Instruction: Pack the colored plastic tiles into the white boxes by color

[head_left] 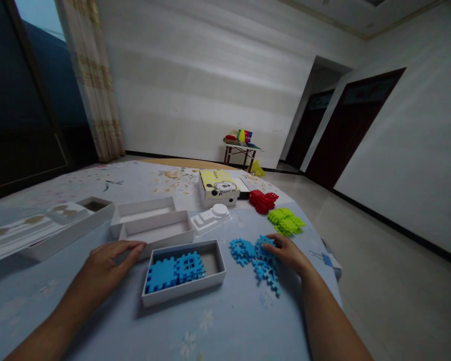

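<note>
My right hand [287, 252] is at a loose pile of blue interlocking plastic tiles [243, 250], its thumb and fingers closed on a blue tile [263, 242] at the pile's far side. Left of the pile stands a shallow white box [184, 295] holding stacked blue tiles [163, 273], one with a window cut-out; its right end shows bare bottom. My left hand [110, 260] is beside that box, palm down, fingers stretched out and thumb apart. Its fingertips are at the near edge of a second white box [156, 228] with nothing inside.
Red tiles [263, 201] and lime-green tiles [286, 221] lie in piles at the right. A yellow-and-white cartoon box [218, 188] and a white moulded tray [211, 219] stand beyond. Another white box [145, 209] and a long box with a plastic insert [65, 225] lie left.
</note>
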Available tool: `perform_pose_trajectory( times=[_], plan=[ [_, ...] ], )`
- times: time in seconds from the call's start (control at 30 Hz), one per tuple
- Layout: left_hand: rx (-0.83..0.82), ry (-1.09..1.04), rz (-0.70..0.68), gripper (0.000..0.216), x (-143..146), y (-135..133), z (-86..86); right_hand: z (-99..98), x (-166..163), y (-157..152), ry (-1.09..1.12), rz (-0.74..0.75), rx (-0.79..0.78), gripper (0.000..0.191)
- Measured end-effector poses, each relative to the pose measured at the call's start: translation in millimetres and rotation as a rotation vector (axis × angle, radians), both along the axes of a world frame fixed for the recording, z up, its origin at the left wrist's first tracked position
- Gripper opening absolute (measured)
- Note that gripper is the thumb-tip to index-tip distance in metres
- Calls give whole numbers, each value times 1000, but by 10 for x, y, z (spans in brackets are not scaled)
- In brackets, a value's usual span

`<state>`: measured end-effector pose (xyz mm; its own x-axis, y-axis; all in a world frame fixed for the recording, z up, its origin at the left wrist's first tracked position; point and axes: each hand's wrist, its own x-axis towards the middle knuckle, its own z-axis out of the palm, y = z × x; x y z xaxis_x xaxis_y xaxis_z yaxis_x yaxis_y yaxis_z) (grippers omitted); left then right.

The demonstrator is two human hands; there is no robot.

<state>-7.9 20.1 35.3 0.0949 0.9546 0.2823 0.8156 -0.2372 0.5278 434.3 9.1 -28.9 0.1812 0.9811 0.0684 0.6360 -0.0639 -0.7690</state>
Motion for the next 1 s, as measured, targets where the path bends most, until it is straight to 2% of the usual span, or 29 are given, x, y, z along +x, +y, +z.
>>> perform_pose_trajectory(
  times=[0.13,0.3,0.43,0.53,0.67,0.77,0.9,1.0],
  plan=[
    [8,-1,-12,42,-26,-21,-3,87,-36,-14,22,11,75,43],
    [53,-5,-25,46,-109,88,-159,526,-359,-30,-10,-62,216,48],
    [121,12,-52,45,-170,181,-306,920,-902,-10,-107,193,166,43],
    [165,38,-56,44,-181,196,-344,1073,-1287,44,-241,379,30,41],
    [214,63,-65,45,-171,176,-326,1089,-1569,172,-499,456,-83,45],
    [221,72,-77,46,-175,175,-321,1049,-1664,261,-679,487,-130,41],
    [216,81,-80,44,-200,195,-350,989,-1769,299,-832,540,-155,33],
    [224,74,-87,44,-214,205,-366,966,-1816,280,-897,528,-141,39]
  ],
)
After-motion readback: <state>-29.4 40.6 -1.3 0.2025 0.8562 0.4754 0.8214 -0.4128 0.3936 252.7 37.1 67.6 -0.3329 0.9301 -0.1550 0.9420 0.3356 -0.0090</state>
